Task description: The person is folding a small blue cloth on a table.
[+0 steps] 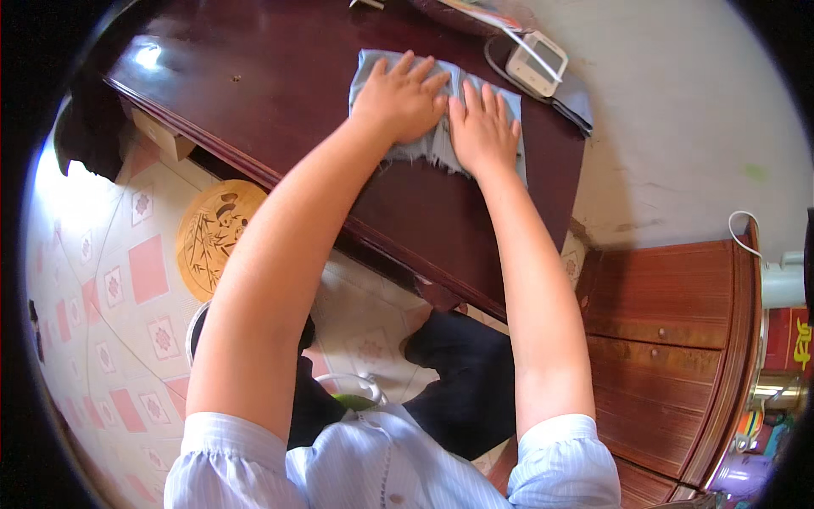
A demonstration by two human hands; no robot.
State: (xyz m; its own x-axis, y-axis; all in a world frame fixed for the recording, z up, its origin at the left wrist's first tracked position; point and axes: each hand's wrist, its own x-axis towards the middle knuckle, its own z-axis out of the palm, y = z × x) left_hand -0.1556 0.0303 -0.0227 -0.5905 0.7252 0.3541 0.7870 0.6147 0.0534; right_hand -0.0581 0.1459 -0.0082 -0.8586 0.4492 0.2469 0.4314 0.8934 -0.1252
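A light grey-blue cloth (pixel 439 145) with a frayed edge towards me lies on the dark red wooden table (pixel 286 83). My left hand (pixel 407 95) rests palm down on its left and middle part, fingers spread. Close beside it, my right hand (pixel 484 130) presses flat on the cloth's right part, fingers slightly apart. Neither hand grips the cloth. Some wrinkles show between and around the hands, and my palms hide part of the fabric.
A white blood pressure monitor (pixel 537 63) with its tube and dark cuff (pixel 572 105) lies at the table's far right edge. A round wooden stool top with a panda picture (pixel 216 238) is at the left below the table. A wooden cabinet (pixel 655 356) stands on the right.
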